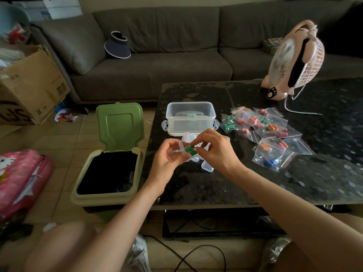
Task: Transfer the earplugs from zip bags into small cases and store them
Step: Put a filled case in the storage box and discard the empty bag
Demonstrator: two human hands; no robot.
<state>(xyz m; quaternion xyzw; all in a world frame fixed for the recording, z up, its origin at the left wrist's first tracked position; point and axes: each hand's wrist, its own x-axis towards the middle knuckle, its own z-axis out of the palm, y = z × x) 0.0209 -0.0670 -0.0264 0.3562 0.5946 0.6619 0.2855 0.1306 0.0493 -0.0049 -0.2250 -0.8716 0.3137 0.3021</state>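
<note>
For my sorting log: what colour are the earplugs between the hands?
Held earplugs are green; head view.

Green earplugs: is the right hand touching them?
Touching. The head view shows the right hand pinching the green earplugs over the small case held in the left hand.

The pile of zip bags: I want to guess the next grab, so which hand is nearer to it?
Right. The right hand is just left of the zip bags; the left hand is farther left, nearer the green bin.
</note>
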